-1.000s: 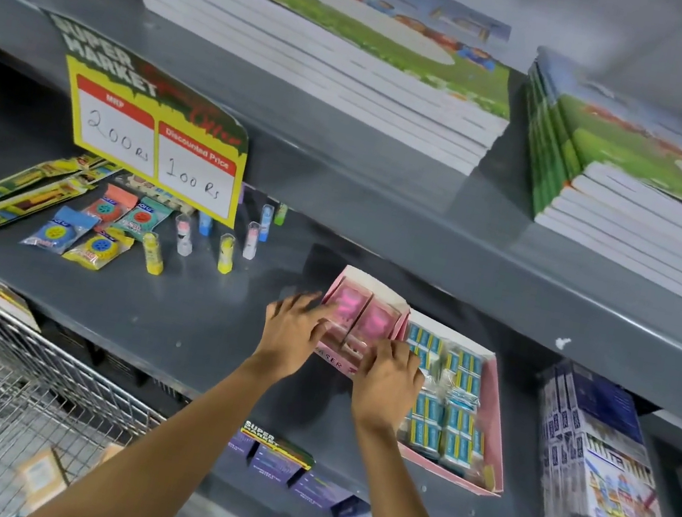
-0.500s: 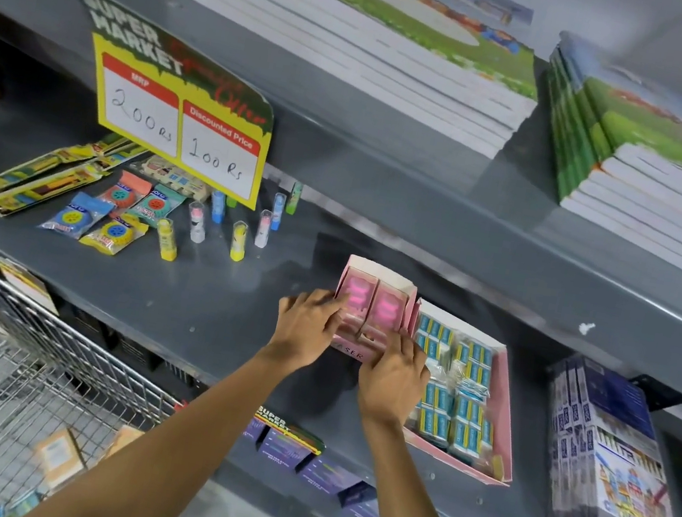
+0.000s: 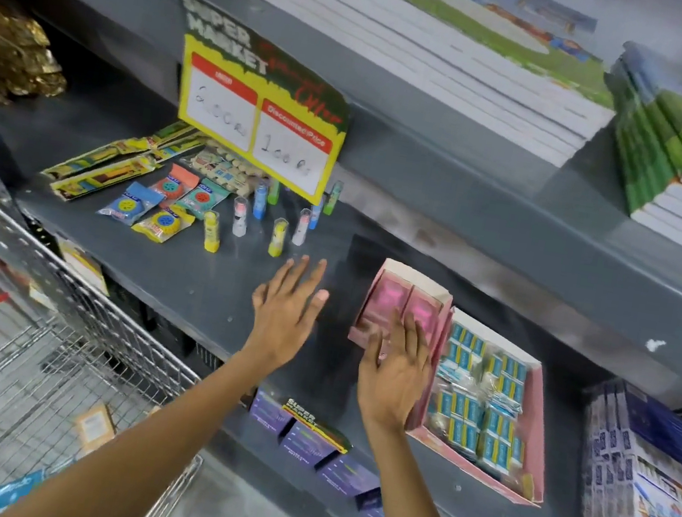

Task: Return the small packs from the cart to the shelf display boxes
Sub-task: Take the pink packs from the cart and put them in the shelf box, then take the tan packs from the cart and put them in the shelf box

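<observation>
Pink packs (image 3: 405, 309) could tip from their display box (image 3: 437, 294) if my right hand (image 3: 394, 373), fingers spread flat, drags off them; my left hand (image 3: 285, 310) hovers open, empty.

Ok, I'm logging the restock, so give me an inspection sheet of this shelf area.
Surface: grey shelf, dusty.
Job's things: small pink box holds pink packs; large pink box beside it holds blue packs.
Clutter: loose glue sticks, sharpener packs, price sign.
Hands: left hand open, empty, above shelf; right hand flat, fingertips at small box.
Cables: nothing seen.
Surroundings: wire cart lower left, notebook stacks above.
</observation>
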Available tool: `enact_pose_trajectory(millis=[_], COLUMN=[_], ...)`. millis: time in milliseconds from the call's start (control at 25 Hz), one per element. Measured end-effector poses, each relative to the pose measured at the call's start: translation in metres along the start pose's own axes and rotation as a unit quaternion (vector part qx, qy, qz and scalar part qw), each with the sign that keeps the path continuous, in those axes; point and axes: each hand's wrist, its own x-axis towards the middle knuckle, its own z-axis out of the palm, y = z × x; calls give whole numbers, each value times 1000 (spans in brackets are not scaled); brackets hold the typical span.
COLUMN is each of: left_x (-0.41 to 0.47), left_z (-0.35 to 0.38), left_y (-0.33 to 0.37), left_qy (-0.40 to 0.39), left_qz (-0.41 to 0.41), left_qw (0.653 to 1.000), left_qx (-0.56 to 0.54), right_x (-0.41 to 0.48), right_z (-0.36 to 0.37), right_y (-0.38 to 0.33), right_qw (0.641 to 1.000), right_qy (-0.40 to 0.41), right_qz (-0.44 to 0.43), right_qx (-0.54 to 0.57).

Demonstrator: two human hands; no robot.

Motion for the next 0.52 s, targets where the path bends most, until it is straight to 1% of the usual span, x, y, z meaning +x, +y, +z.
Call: enact_pose_trajectory(millis=[160, 240, 320, 400, 440, 520], left_x=[-22, -43, -67, -93, -107, -135], left_z=[-62, -91, -111, -117, -113, -93], left_y=[-76, -122, -169, -217, -237, -283], left_qy=[58, 96, 123, 126, 119, 95], left_qz=[-101, -158, -210, -260, -285, -350], left_qw=[993, 983, 970, 956, 950, 930], left_qx=[0, 10, 27, 45, 55, 61], right_x=[-17, -37, -63, -95, -112, -157], right_z=[44, 70, 95, 123, 136, 178], right_y=[-61, -98, -133, -163, -172, -180], right_qw=[992, 980, 961, 939, 931, 924], right_qy=[-49, -85, -115, -149, -167, -227], right_qz=[-65, -108, -168, -237, -253, -237], right_qx=[94, 147, 188, 200, 203, 196])
